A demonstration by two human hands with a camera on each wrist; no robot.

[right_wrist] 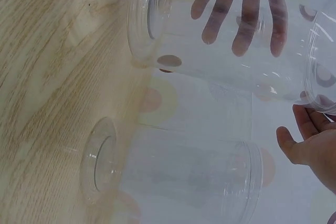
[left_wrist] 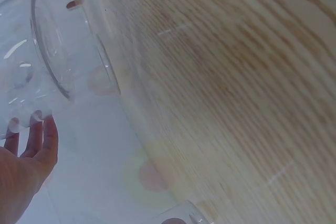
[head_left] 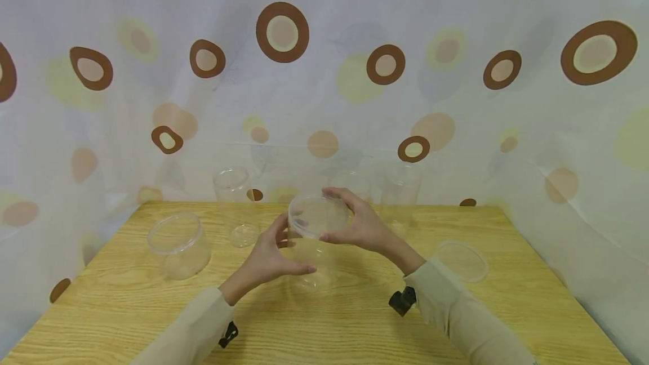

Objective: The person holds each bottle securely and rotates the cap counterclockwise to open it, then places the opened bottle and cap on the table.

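Gripping a transparent jar (head_left: 324, 252) near the middle of the table (head_left: 314, 337), the left hand (head_left: 271, 258) wraps its side, thumb in front and fingers round the back; the right hand (head_left: 365, 227) grasps the same jar at its upper rim; whether the jar's base touches the wood cannot be told; wood grain spreads between the sleeves (head_left: 187, 320), from jar to viewer; a wide jar (head_left: 185, 252) stands well apart from the left hand, nearer the table's left edge; a tall jar (head_left: 235, 201) stands behind the left hand, towards the far edge; two rear jars (head_left: 400, 193) stand beyond the right hand, before patterned cloth (head_left: 324, 94); a transparent disc (head_left: 461, 262) lies near the right sleeve, a strip of wood between it and the table's right edge.
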